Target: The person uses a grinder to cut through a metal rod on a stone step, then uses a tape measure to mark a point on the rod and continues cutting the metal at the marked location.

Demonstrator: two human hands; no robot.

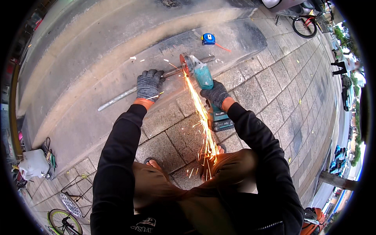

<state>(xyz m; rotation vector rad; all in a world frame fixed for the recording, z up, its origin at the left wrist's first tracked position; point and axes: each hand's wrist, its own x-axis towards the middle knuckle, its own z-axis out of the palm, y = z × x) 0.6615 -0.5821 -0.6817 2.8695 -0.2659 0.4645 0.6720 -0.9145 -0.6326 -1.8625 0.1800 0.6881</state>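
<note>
Head view: grinder (203, 80) in right hand (214, 94), left hand (149, 84) pinning pipe (121, 96).

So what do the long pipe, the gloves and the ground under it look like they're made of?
The pipe looks like dull grey metal, likely steel: the grinder throws orange sparks off it. The gloves on the left hand and right hand look like grey knitted fabric with orange cuffs. The ramp seems smooth concrete; the pavement looks like rough grey stone or concrete slabs.
</note>
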